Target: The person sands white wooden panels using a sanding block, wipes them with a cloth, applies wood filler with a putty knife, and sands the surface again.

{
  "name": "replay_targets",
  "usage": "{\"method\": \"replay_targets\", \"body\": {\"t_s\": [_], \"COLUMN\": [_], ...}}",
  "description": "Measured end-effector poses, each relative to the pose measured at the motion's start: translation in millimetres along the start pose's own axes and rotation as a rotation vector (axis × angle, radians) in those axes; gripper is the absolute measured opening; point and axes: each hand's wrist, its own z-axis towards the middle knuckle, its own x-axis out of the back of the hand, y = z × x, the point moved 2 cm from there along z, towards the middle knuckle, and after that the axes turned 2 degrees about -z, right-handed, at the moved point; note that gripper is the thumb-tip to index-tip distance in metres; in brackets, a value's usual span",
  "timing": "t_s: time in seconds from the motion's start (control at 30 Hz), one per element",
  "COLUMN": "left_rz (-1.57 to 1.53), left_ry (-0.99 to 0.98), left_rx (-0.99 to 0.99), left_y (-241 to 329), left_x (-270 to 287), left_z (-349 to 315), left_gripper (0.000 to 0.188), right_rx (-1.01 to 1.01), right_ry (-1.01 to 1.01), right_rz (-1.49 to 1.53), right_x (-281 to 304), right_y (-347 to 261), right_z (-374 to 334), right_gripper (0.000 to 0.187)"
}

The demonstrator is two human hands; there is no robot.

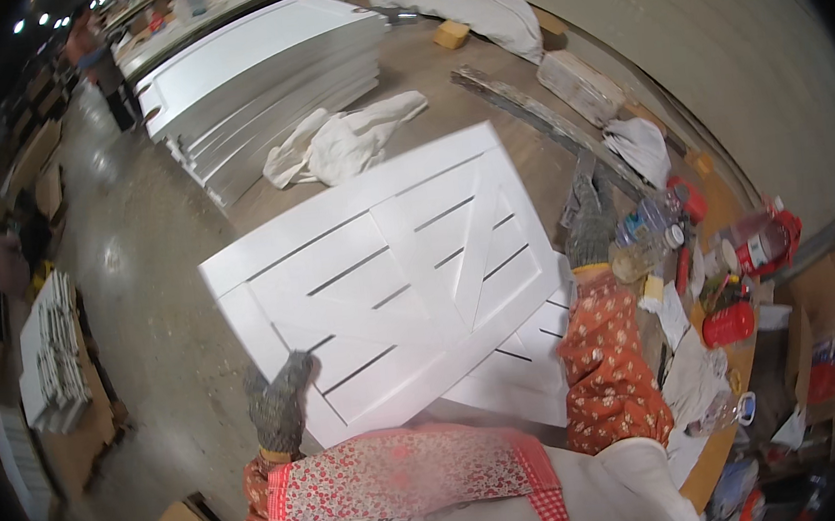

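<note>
I stand at a brown counter (429,68) in a workshop with a smooth, shiny grey floor (138,277) and a pale, plain wall (720,61). Two white panels lie before me: the grooved upper panel (408,261), slanted across the counter in front of my body, and a lower panel (491,394) partly covered by it. The upper one is flat and rectangular, with narrow dark slots and raised diagonal bars. My left hand (284,404), in a grey knitted glove, grips its left edge. My right hand (590,224), gloved likewise, is beyond its right edge; I cannot tell whether it is clasping anything. Farther off are one stack of white panels (258,65), its layers too blurred to count, one crumpled white cloth (355,136) and one yellow block (451,34). On my right, several clear plastic bottles (650,218) crowd near one red container (728,324).
</note>
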Motion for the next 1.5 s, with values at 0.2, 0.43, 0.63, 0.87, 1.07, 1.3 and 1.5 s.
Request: {"method": "replay_targets", "body": {"t_s": [0.2, 0.43, 0.63, 0.87, 1.07, 1.3, 1.5], "left_rz": [0.712, 1.355, 1.467, 1.454, 1.432, 1.477, 1.511], "left_ry": [-0.01, 0.243, -0.069, -0.102, -0.1, -0.113, -0.093], "left_rx": [0.326, -0.058, -0.635, -0.397, -0.467, -0.427, -0.412], "left_y": [37, 112, 64, 51, 48, 49, 47], "left_x": [-50, -58, -86, -86, -93, -91, -87], "left_z": [9, 52, 132, 143, 143, 145, 140], "left_gripper": [0.048, 0.042, 0.053, 0.046, 0.042, 0.044, 0.044], "right_rx": [1.158, 0.889, 1.013, 0.922, 0.885, 0.845, 0.892], "right_ry": [-0.182, -0.649, -0.696, -0.815, -0.845, -0.905, -0.914], "right_rz": [-1.287, -1.256, -1.35, -1.401, -1.516, -1.411, -1.285], "right_x": [-66, -112, -143, -146, -158, -147, -153], "right_y": [-44, 10, 39, 6, 40, 18, 3], "right_z": [-74, -174, -168, -173, -158, -161, -164], "right_gripper": [0.053, 0.059, 0.059, 0.05, 0.053, 0.055, 0.051]}}
